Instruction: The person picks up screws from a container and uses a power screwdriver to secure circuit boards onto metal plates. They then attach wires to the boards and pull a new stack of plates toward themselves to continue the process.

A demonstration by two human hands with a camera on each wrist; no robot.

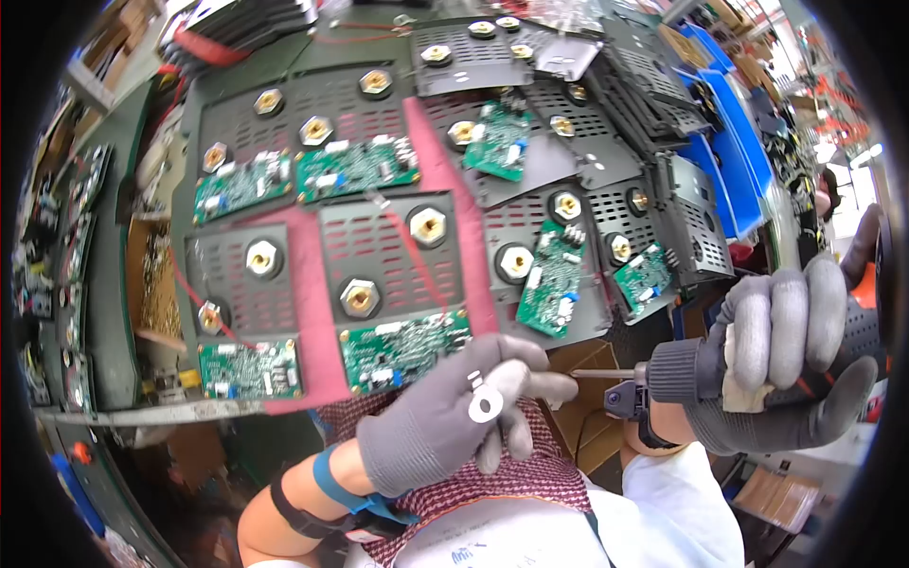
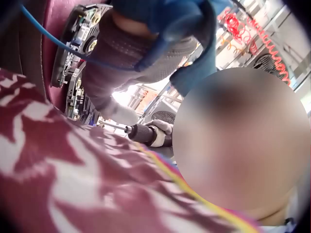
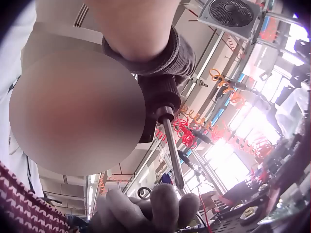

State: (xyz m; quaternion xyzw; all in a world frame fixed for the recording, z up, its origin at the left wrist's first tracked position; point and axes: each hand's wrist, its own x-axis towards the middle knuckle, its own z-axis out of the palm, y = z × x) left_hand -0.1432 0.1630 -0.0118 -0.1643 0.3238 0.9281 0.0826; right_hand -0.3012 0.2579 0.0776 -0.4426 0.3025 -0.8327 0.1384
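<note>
Left of the driver [image 1: 684, 371], its bit pointing over: left hand [image 1: 436, 412], gray glove, grip narrow, fingers bent about a small pale ring [image 1: 485, 404]. Bit tip close to these fingertips; contact not certain. Right hand [image 1: 791, 350], also gloved, grip wrapped round the driver's body, pale wrap [image 1: 743, 379] visible between glove and collar. Driver in front of the tabletop [image 1: 213, 414], roughly level.

Beyond the driver, up and to the left: dark slotted panels [image 1: 386, 260] lying over pink sheeting [image 1: 308, 303], brass fittings [image 1: 428, 225] with hex nuts standing on them. Green circuit boards [image 1: 402, 355] at the near edges of several panels, others lying across them. Farther left of the driver, open box [image 1: 156, 275] of small brassy pieces. Behind the driver, blue bins [image 1: 739, 175], past stacked panels.
</note>
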